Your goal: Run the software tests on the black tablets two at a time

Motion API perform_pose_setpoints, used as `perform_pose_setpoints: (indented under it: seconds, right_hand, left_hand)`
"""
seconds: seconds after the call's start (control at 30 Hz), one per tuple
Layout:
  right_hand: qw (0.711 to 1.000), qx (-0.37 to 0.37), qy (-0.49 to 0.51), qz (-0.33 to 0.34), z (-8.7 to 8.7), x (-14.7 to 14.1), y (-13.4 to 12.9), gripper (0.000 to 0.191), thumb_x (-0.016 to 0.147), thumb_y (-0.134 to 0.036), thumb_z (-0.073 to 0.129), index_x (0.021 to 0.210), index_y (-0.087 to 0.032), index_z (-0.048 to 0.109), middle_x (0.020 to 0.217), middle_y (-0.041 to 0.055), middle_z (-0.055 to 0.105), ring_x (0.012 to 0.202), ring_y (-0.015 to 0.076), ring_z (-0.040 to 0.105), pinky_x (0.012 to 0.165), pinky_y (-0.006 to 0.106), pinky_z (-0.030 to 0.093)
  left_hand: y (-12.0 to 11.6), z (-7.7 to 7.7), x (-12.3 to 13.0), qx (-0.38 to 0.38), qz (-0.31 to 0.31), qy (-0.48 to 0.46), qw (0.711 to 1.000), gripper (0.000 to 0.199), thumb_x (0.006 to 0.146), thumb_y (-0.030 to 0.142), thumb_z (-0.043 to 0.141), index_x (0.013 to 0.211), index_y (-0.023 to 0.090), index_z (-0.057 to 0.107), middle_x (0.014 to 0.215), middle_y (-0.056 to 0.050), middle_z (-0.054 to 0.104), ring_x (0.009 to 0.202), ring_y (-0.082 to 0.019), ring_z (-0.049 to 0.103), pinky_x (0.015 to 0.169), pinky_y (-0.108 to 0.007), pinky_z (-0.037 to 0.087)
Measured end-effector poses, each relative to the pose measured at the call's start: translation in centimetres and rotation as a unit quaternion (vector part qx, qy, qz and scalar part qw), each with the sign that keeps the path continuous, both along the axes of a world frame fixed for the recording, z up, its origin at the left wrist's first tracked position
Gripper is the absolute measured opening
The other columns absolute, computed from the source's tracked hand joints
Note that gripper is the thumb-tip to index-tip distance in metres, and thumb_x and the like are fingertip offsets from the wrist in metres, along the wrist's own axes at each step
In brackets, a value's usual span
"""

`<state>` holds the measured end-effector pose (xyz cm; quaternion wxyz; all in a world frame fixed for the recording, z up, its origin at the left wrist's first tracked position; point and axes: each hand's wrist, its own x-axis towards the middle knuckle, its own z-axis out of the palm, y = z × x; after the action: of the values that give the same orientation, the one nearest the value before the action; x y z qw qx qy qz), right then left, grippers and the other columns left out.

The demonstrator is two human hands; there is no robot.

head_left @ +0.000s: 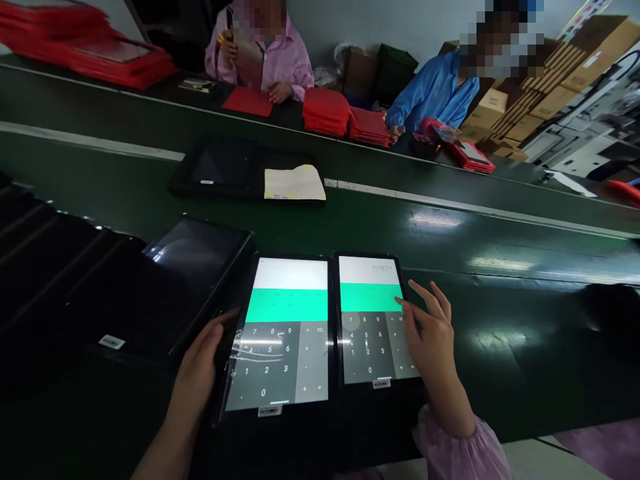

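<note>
Resting the left hand against the left edge of the left tablet, with the fingers mostly hidden behind the hand, leaving no way of telling whether gripping or merely touching. Spreading the right hand open over the right side of the right tablet, with the fingertips touching the tablet near the right end of its green band, not closing on anything. Lying side by side on the green conveyor belt, almost touching, and both showing a calculator with a green band above a grey keypad, small digits appearing only on the right one. Sticking out below each lower edge, a white barcode label. Lying just beside the left tablet, a dark 3rd tablet. Sitting farther up the belt, a 4th tablet with a sheet of yellowish paper across its right end. Working beyond the belt, a co-worker in pink and a co-worker in blue, on either side of stacked red cases. Showing at the bottom, a pink sleeve gathered at the right wrist.
</note>
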<state>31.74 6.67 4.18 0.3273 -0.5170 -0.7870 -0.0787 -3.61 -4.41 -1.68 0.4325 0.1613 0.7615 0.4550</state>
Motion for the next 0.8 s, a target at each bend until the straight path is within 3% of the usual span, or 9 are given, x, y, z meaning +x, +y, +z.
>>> perform_pose_setpoints:
  seconds: [0.1,0.2,0.37,0.57,0.7,0.8]
  right_hand:
    - [1.000,-0.014,-0.008,0.026,0.0,-0.2,0.2,0.040,0.109,-0.036,0.046,0.107,-0.029,0.085,0.142,0.0095,0.069,0.151,0.0409,0.044,0.109,0.073,0.050]
    - [0.999,-0.018,-0.010,0.031,1.0,-1.3,0.1,0.040,0.109,-0.036,0.047,0.101,-0.029,0.086,0.140,0.0097,0.070,0.154,0.0440,0.038,0.111,0.078,0.046]
    - [0.996,-0.012,0.002,0.087,2.4,-6.7,-1.8,0.038,0.108,-0.029,0.047,0.109,-0.030,0.085,0.142,0.0104,0.068,0.152,0.0415,0.042,0.107,0.070,0.055]
    - [0.990,-0.080,-0.033,0.114,1.3,-12.9,-3.6,0.040,0.109,-0.025,0.045,0.121,-0.029,0.083,0.158,0.0102,0.056,0.159,0.0454,0.032,0.110,0.070,0.055]
    - [0.986,-0.070,-0.058,0.140,0.9,-13.3,-3.3,0.040,0.108,-0.025,0.046,0.110,-0.026,0.085,0.154,0.0095,0.061,0.157,0.0444,0.037,0.110,0.068,0.057]
    - [0.991,-0.049,-0.049,0.112,1.0,-12.8,-3.0,0.042,0.108,-0.026,0.046,0.098,-0.024,0.086,0.147,0.0107,0.066,0.154,0.0436,0.041,0.109,0.069,0.056]
  left_hand:
    - [0.5,0.2,-0.4,0.030,-0.020,-0.021,0.999,0.055,0.086,0.062,0.056,0.120,0.025,0.078,0.133,-0.007,0.077,0.137,-0.036,0.063,0.119,-0.051,0.047]
    - [1.9,1.4,-0.6,0.059,-0.082,-0.008,0.995,0.055,0.090,0.061,0.055,0.125,0.025,0.078,0.140,-0.008,0.075,0.143,-0.034,0.059,0.119,-0.048,0.047]
    - [4.4,3.2,0.8,0.117,-0.121,0.083,0.982,0.062,0.097,0.052,0.045,0.142,0.016,0.068,0.158,-0.014,0.061,0.152,-0.030,0.049,0.126,-0.043,0.037]
    - [3.4,1.8,1.5,0.175,-0.134,0.092,0.971,0.066,0.090,0.050,0.055,0.145,0.014,0.064,0.163,-0.016,0.055,0.156,-0.032,0.044,0.128,-0.046,0.036]
    - [2.5,1.3,1.2,0.180,-0.113,0.067,0.975,0.067,0.094,0.059,0.044,0.142,0.018,0.067,0.161,-0.013,0.057,0.157,-0.031,0.042,0.128,-0.045,0.035]
    - [2.5,1.7,1.2,0.174,-0.115,0.046,0.977,0.075,0.092,0.067,0.041,0.141,0.016,0.067,0.162,-0.015,0.055,0.157,-0.032,0.042,0.129,-0.046,0.034]
